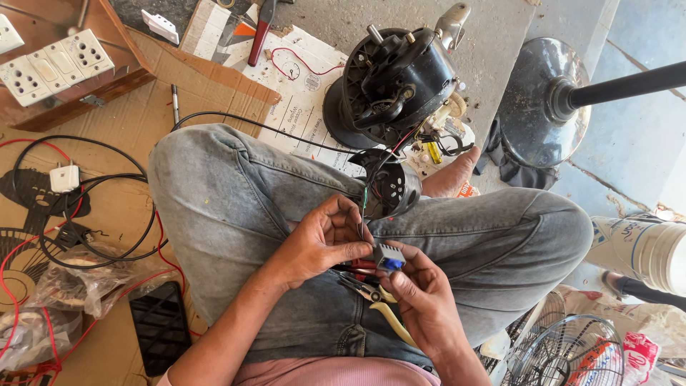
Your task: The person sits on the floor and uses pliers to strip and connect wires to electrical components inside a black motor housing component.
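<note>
Over a lap in grey jeans, on a cardboard-strewn workshop floor, the right hand (426,299) pinches a small grey-and-blue block-shaped part (389,257) from below, while the left hand (323,239) closes thumb and forefinger narrowly on its top edge and the thin wires (363,211) running up to a black motor housing (391,187). Pliers with yellow handles (379,304) lie loose on the thigh just beneath. A tug could well snap the fine leads or pull the housing off the knee; the pliers might slide off unnoticed.
</note>
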Demonstrator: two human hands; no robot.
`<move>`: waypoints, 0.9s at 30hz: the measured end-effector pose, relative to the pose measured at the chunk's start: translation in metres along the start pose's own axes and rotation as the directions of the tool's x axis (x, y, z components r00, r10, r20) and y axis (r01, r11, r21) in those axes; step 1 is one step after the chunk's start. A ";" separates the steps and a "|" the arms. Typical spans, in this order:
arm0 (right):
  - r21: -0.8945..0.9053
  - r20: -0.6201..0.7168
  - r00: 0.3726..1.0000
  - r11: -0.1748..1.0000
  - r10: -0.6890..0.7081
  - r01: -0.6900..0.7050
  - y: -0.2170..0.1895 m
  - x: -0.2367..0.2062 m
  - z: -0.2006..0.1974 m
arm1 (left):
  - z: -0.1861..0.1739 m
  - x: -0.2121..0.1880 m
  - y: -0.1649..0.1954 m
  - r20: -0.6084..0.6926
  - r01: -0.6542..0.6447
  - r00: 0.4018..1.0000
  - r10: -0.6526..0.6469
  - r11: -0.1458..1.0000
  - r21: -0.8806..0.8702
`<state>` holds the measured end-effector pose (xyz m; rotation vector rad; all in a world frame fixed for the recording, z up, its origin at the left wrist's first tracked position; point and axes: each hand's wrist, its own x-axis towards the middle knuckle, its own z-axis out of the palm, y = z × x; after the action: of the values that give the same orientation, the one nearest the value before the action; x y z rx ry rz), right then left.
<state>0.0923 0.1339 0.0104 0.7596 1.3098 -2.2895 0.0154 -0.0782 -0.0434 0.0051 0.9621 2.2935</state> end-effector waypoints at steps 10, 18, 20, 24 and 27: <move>-0.273 0.022 0.972 0.934 -0.235 0.232 0.002 0.000 0.014 | -0.001 0.001 -0.001 -0.023 0.015 1.000 -0.014 0.999 0.040; -0.351 -0.063 0.953 0.901 -0.295 0.255 0.003 0.003 0.015 | -0.002 0.004 -0.002 -0.035 0.014 0.999 -0.012 0.998 0.068; -0.354 -0.054 0.952 0.897 -0.302 0.265 0.005 0.005 0.013 | -0.002 0.004 -0.001 -0.048 0.025 0.999 -0.022 0.998 0.049; -0.334 -0.067 0.957 0.910 -0.284 0.246 0.008 0.006 0.009 | -0.002 0.005 0.000 -0.062 0.044 0.997 -0.042 0.999 0.033; -0.307 -0.081 0.962 0.925 -0.259 0.223 0.007 0.010 0.007 | -0.002 0.006 -0.001 -0.051 0.025 0.998 -0.024 0.999 0.026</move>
<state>0.0870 0.1237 0.0025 0.6720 1.8440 -2.1779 0.0109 -0.0760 -0.0466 -0.0538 1.0137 2.2677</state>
